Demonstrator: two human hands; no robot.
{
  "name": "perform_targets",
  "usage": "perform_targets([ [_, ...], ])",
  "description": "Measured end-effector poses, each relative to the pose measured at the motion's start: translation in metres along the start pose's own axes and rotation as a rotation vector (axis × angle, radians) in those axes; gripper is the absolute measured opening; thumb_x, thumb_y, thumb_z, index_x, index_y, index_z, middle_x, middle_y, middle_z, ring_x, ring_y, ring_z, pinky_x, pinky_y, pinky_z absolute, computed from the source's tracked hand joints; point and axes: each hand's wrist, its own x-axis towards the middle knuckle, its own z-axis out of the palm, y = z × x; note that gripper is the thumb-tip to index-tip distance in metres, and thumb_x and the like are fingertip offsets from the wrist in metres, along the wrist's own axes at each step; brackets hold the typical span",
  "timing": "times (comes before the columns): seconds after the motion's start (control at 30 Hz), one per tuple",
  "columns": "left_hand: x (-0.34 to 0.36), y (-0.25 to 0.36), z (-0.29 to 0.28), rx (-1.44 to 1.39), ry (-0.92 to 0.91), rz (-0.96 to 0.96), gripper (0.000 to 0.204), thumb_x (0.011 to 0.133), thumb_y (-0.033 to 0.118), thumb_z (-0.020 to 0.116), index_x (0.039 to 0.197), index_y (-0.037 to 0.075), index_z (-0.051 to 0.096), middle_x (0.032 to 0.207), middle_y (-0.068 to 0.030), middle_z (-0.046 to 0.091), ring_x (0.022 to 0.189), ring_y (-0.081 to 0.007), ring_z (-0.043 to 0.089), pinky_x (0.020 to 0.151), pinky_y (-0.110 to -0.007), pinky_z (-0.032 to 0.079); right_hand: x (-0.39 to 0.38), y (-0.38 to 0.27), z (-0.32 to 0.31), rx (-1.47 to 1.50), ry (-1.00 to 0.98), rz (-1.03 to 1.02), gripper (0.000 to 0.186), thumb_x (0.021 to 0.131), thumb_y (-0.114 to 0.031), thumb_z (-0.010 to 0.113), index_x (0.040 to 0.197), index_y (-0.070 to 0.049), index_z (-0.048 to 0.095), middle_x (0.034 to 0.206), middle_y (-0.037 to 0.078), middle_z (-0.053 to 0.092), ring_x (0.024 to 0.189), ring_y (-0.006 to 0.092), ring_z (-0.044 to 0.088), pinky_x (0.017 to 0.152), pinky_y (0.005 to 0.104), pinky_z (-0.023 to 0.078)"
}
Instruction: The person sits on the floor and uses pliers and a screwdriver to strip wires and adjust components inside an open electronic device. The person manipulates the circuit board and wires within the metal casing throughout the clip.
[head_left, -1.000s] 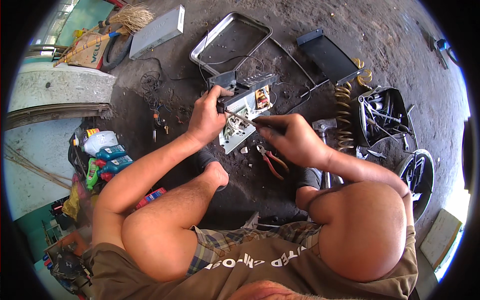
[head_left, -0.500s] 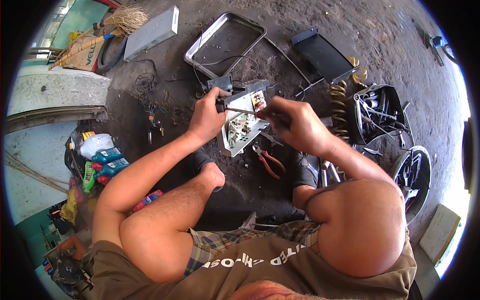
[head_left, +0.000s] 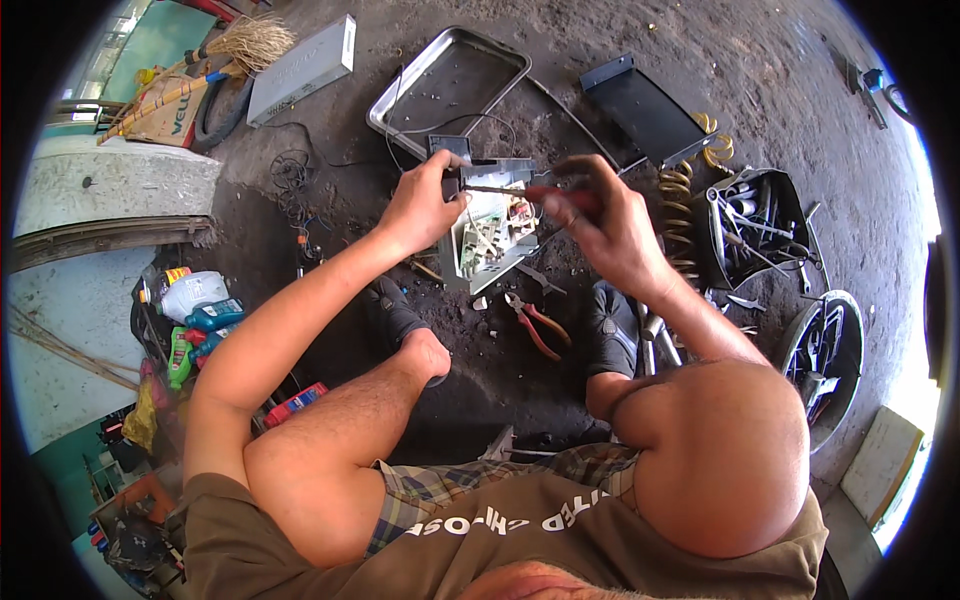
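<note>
An open metal electronics chassis [head_left: 463, 262] with circuit boards inside stands tilted on the ground between my feet. My left hand [head_left: 425, 207] is closed on its upper left corner, thumb on the near side. In my right hand [head_left: 615, 232] is a screwdriver [head_left: 505, 190] with a reddish handle. Its shaft points left, and the tip reaches the chassis corner beside my left fingers. The right thumb lies along the handle while the other fingers curl over it. Red-handled cutting pliers [head_left: 537, 325] lie just in front of the chassis, next to another small plier-like tool [head_left: 541, 279].
Beyond the chassis are a metal tray [head_left: 520, 62] and a black metal cover [head_left: 655, 110]. To the right lie a coiled yellow hose [head_left: 676, 205], a tool-filled case [head_left: 760, 225] and a round bin [head_left: 850, 350]. Several bottles [head_left: 195, 292] stand left; a grey box [head_left: 305, 72] lies far left.
The chassis has shifted slightly away from me and turned, with my left hand moving along. My right hand has moved right, its fingers loosened and shifted on the screwdriver handle.
</note>
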Motion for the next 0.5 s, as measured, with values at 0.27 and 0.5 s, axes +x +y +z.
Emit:
perform_targets([
  [0.27,0.009,0.000,-0.005,-0.003,-0.086,0.116,0.048,0.089,0.013,0.084,0.131,0.002,0.065,0.120,-0.0208,0.077,0.118,-0.0339,0.075,0.103,-0.043,0.056,-0.003,0.016,-0.004,0.185,0.080,0.004,0.018,0.105,-0.011,0.074,0.112,0.002,0.064,0.090,0.007,0.069,0.085,0.0085,0.059,0.075,0.0320,0.052],
  [0.5,0.015,-0.001,-0.014,-0.046,-0.157,0.180,0.056,0.087,0.010,0.083,0.139,0.004,0.063,0.131,-0.0193,0.074,0.127,-0.0307,0.072,0.109,-0.041,0.053,-0.002,0.021,-0.021,-0.047,-0.032,-0.059,0.018,0.106,-0.013,0.072,0.115,0.002,0.065,0.101,0.012,0.081,0.090,0.0118,0.070,0.077,0.0323,0.056],
])
